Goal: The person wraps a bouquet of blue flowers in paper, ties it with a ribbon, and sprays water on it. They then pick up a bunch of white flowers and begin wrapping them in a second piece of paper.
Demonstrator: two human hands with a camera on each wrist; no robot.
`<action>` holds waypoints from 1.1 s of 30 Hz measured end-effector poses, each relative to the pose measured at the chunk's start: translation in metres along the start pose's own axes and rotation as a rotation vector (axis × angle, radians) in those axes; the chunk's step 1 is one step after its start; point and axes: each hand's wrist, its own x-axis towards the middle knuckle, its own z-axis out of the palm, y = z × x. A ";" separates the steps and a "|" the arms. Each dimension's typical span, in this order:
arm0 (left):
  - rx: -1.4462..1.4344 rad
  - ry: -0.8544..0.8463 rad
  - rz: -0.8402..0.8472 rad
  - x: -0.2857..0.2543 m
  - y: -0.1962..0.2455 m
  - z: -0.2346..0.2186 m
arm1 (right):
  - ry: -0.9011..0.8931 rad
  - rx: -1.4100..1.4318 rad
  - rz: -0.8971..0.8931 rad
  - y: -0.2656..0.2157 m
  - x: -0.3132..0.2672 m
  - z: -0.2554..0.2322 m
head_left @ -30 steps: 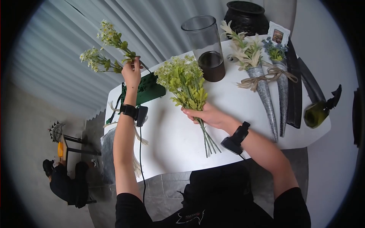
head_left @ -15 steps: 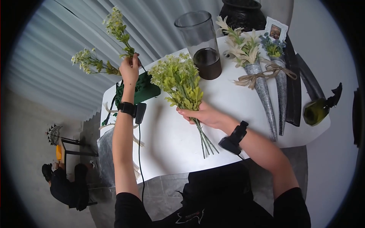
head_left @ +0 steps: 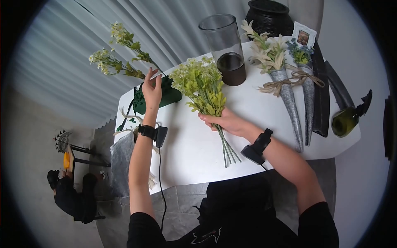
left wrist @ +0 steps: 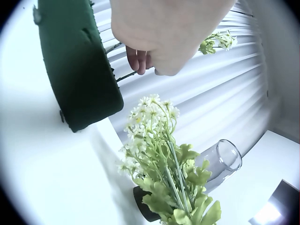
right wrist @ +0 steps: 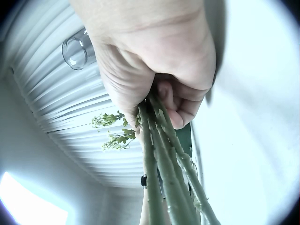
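Note:
My right hand (head_left: pixel 229 122) grips a bunch of small white flowers (head_left: pixel 198 84) with yellow-green leaves, over the middle of the white table. Its bare green stems (right wrist: pixel 171 178) hang below the fist in the right wrist view. At the table's far left, two similar flower sprigs (head_left: pixel 120 35) lean outward, their stems running down toward a dark green block (head_left: pixel 168 94). My left hand (head_left: pixel 152 93) is beside these stems, fingers raised and loosely spread. In the left wrist view its fingertips (left wrist: pixel 140 63) are close to a stem above the green block (left wrist: pixel 77 70), partly hidden by the palm.
A tall glass vase (head_left: pixel 225 37) with a dark base stands behind the bunch. To the right lie two grey cones (head_left: pixel 289 108) of flowers tied with bows, a white picture frame (head_left: pixel 303 36) and a green bottle (head_left: pixel 344 123). A black pot (head_left: pixel 271 18) stands behind.
My left hand has let go of the sprig stem and drawn back toward me and to the right, its fingers loosening. The right hand keeps its hold on the bunch.

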 end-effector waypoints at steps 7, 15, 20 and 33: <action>-0.199 -0.082 -0.207 -0.039 0.030 -0.002 | -0.012 -0.035 0.020 0.000 -0.001 -0.001; -0.531 -0.245 -0.518 -0.105 0.074 0.011 | 0.057 -0.071 0.047 -0.003 -0.003 0.002; -0.658 -0.339 -0.531 -0.130 0.073 0.024 | 0.023 -0.116 -0.010 0.002 -0.001 -0.001; -0.686 -0.468 -0.483 -0.145 0.089 0.031 | -0.005 -0.266 -0.025 0.001 -0.004 0.002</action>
